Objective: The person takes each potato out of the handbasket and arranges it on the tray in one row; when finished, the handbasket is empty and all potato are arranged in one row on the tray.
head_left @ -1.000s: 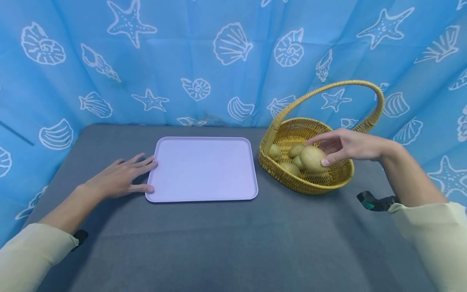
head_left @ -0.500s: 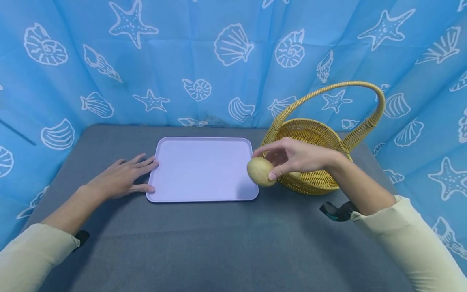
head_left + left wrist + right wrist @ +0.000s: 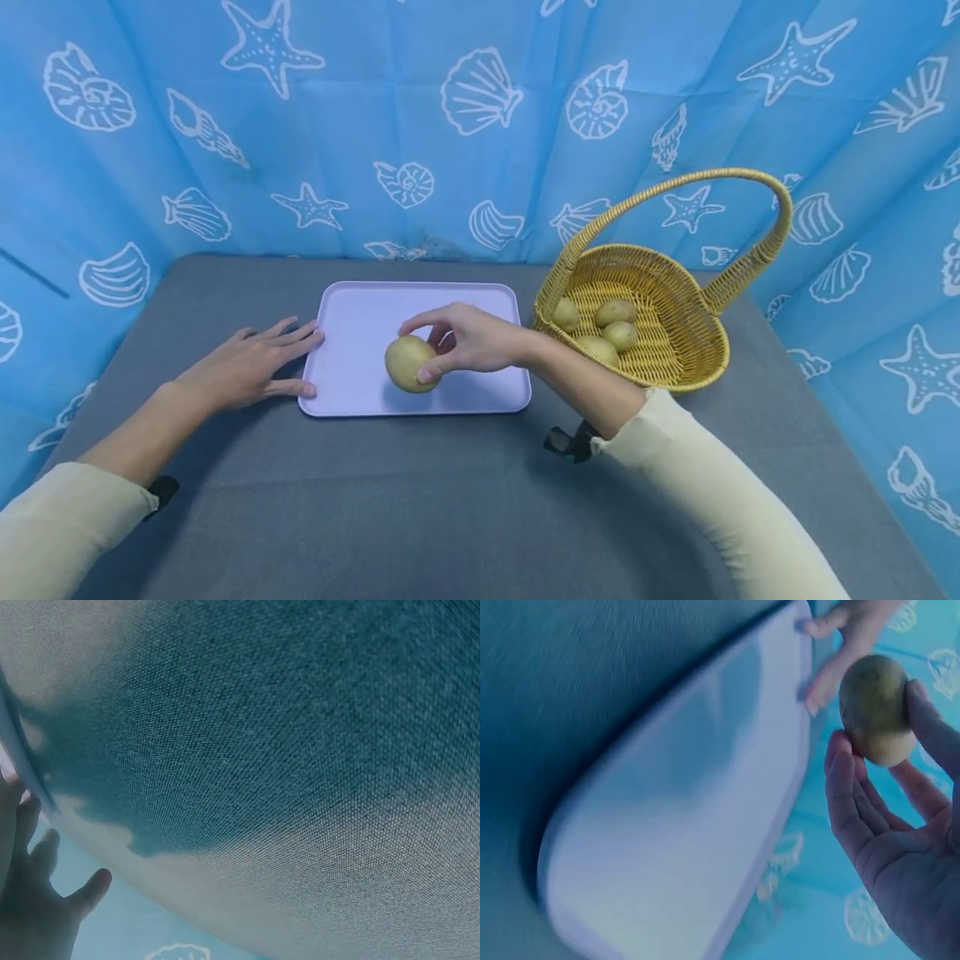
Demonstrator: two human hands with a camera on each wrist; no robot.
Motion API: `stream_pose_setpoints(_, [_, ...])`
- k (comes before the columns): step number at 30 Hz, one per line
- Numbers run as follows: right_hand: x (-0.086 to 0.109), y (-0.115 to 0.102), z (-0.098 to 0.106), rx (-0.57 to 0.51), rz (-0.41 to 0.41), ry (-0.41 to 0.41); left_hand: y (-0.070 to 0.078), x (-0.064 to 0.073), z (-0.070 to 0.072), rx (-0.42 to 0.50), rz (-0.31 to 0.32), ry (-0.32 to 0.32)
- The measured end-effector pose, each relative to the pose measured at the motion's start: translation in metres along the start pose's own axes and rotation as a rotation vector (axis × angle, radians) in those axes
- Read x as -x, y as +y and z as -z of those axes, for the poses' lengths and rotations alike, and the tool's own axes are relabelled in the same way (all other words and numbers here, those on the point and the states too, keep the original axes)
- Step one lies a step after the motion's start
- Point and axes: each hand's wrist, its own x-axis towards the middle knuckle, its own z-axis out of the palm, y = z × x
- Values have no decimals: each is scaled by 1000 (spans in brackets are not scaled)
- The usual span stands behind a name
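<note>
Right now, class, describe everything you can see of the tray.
The tray is pale lilac, smooth, plastic-looking and rectangular, with rounded corners and a low raised rim. It lies flat on the grey tabletop. The left hand touches its left edge; the right hand holds a potato above it.

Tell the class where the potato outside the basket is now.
In the head view, the potato is left of centre, held by the right hand above the lilac tray, between the left hand and the wicker basket on the right.
</note>
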Motion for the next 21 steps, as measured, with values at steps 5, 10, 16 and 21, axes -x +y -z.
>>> stream_pose_setpoints(5, [-29,2,-23,25,-7,21,0,-1,0,-13,-8,3])
stream_pose_setpoints(10, [-52,2,-44,12,-24,25,-1,-1,0,-11,-23,13])
stream_pose_setpoints(16, [-69,-3,-65,0,-23,11,-1,0,0,-22,-44,24])
stream_pose_setpoints(21, [-75,-6,-74,32,-80,19,0,0,1,-31,-50,22])
